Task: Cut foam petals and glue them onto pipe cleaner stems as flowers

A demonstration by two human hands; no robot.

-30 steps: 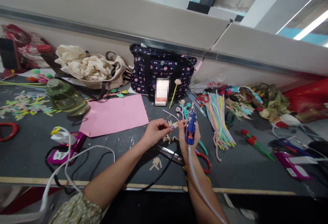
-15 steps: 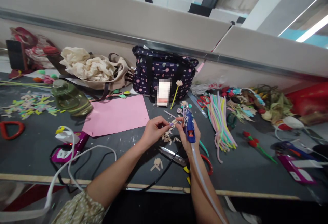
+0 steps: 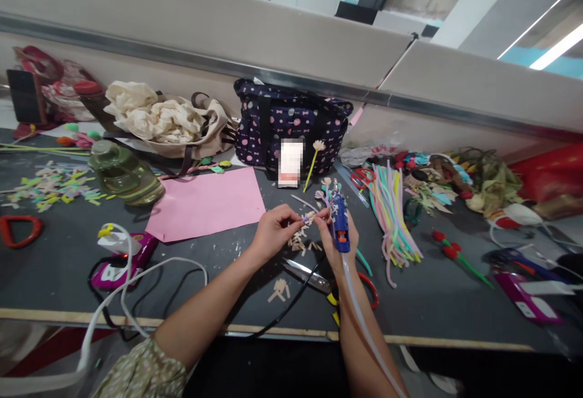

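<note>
My left hand (image 3: 272, 233) is closed in a pinch on a small craft piece (image 3: 306, 219) with pale petals and a purple bit. My right hand (image 3: 337, 246) is wrapped round a blue hot glue gun (image 3: 340, 223) with a clear glue stick trailing back over my wrist, and its fingertips also touch the craft piece. Both hands hover over the dark table (image 3: 228, 270), above loose beige petal scraps (image 3: 300, 243) and red-handled scissors (image 3: 328, 282).
A pink paper sheet (image 3: 207, 202) lies left of my hands. Behind are a dotted dark bag (image 3: 291, 127), a beige cloth bag (image 3: 159, 120) and a green bottle (image 3: 122, 174). A bundle of pastel pipe cleaners (image 3: 392, 216) lies right. A magenta glue gun (image 3: 122, 258) with cables sits front left.
Both hands have stayed almost in place, working the small piece together; the glue gun has shifted slightly. The view has moved a little.
</note>
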